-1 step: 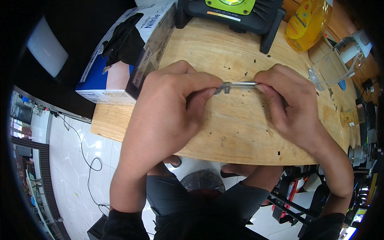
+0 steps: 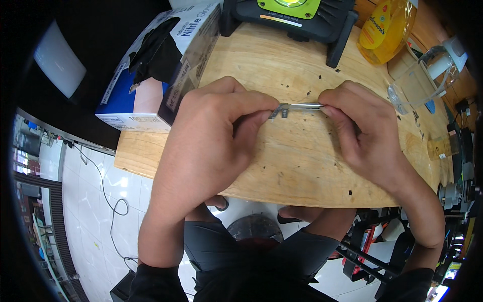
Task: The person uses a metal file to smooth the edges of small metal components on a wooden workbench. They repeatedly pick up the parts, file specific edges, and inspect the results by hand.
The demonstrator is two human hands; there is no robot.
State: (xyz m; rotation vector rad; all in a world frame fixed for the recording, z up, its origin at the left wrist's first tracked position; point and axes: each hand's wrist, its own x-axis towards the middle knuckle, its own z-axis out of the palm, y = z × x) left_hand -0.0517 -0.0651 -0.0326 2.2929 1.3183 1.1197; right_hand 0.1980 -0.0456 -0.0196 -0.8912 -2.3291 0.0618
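Upper ctr. of frame: L hand (image 2: pixel 214 121) pinches small grey part (image 2: pixel 285 114); R hand (image 2: pixel 365 126) pinches metal tweezers (image 2: pixel 305 106), tips at the part.

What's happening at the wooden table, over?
Left hand pinching small grey piece. Right hand holding slim metal tool, tip at piece. Dark scraps dot the table, none seen blocking hands.

Near side: the bench (image 2: pixel 297 173) offers open passage between the left hand (image 2: pixel 214 118) and the right hand (image 2: pixel 367 131), with small dark flecks (image 2: pixel 350 193) on its surface. Far side: an open strip runs between the hands and the lamp (image 2: pixel 297 22). Obstacles: the metal tool (image 2: pixel 304 106) and grey piece (image 2: pixel 285 114) bridge the hands; the glove box (image 2: pixel 151 95) blocks the left; the yellow bottle (image 2: pixel 383 30) and clear container (image 2: pixel 420 78) block the far right.
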